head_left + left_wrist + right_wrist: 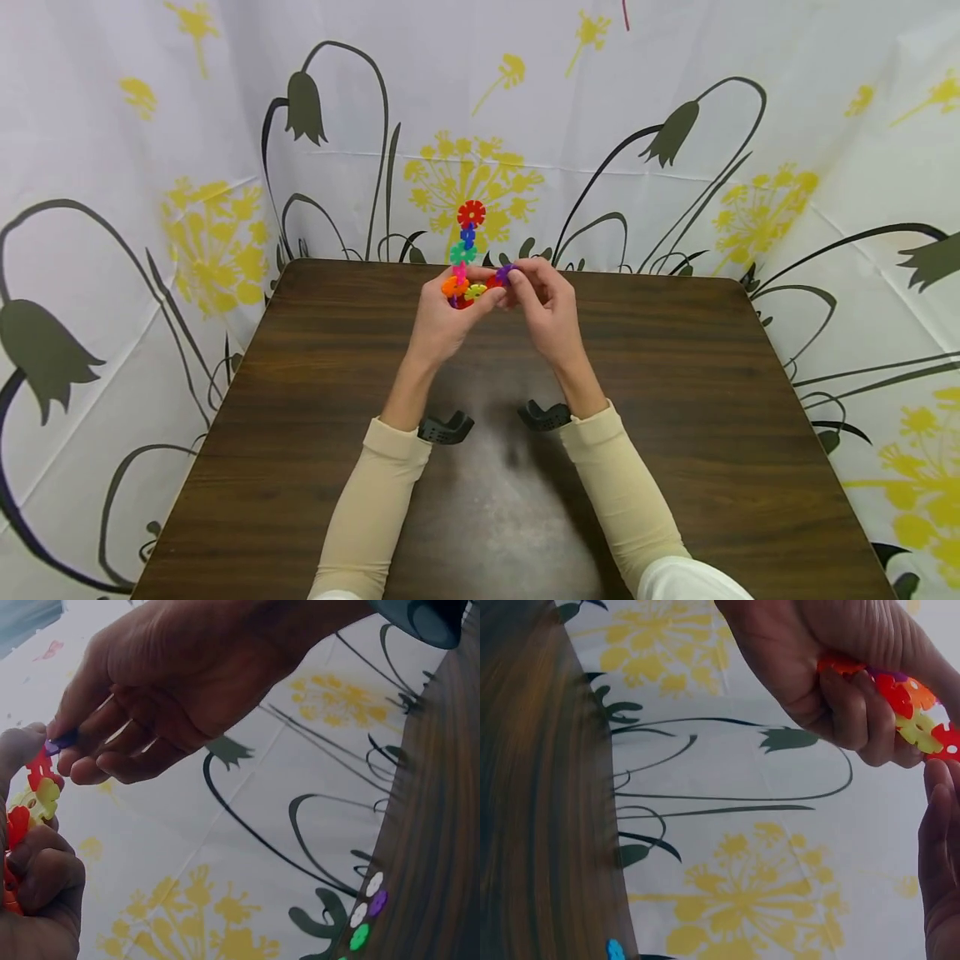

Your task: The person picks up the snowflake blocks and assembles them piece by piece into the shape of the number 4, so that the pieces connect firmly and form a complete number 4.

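Note:
Above the far part of the table, both hands are at a linked chain of colourful flower-shaped interlocking discs. My left hand (438,327) grips its lower part, where an orange disc (454,287), a yellow disc (918,732) and red discs show. From there the chain rises through pink, a teal disc (462,253) and blue to a red disc (471,214) on top. With thumb and fingers, my right hand (553,315) pinches a purple disc (61,742) at the chain's other end, against a red disc (39,769). Fingers partly hide the joint between these two.
A dark wooden table (337,375) lies under the forearms. In the left wrist view, several loose discs, among them a green disc (360,937), lie by the table's edge. A blue piece (615,949) shows in the right wrist view. A patterned curtain (465,92) hangs behind.

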`<state>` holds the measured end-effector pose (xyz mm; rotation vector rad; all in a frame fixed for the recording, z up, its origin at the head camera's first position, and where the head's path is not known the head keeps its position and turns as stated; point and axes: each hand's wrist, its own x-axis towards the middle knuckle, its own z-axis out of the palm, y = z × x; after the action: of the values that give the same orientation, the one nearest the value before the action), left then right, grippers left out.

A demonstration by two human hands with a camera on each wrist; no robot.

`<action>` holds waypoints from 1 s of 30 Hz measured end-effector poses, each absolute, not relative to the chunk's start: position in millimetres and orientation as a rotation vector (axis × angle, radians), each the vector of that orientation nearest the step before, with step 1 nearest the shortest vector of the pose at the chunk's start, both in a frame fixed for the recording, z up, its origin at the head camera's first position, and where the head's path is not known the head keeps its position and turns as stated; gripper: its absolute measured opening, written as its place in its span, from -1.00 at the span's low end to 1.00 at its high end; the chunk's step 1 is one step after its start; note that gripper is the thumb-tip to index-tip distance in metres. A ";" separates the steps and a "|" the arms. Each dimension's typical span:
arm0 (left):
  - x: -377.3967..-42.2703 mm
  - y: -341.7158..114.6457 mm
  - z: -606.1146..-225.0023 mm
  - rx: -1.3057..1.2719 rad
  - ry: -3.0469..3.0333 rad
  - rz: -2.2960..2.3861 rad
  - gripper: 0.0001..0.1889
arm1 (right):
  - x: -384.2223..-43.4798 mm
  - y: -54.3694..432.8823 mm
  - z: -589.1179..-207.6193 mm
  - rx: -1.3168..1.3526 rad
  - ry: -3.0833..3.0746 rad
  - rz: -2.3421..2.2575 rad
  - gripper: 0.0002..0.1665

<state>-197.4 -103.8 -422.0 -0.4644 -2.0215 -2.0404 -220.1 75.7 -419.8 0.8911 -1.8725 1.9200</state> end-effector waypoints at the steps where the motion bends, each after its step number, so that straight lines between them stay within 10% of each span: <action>1: -197.7 -106.2 -422.4 -0.458 -2.012 -2.038 -0.67 | -220.0 72.5 -419.5 0.889 -1.883 1.913 -0.85; 30: -184.4 -108.3 -428.8 -0.502 -1.954 -1.990 -0.77 | -212.4 77.2 -419.0 0.892 -2.126 1.552 -0.88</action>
<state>-184.4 -108.3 -428.8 -0.5018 -1.9544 -1.9901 -212.4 77.2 -419.0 0.8925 -2.1261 1.5519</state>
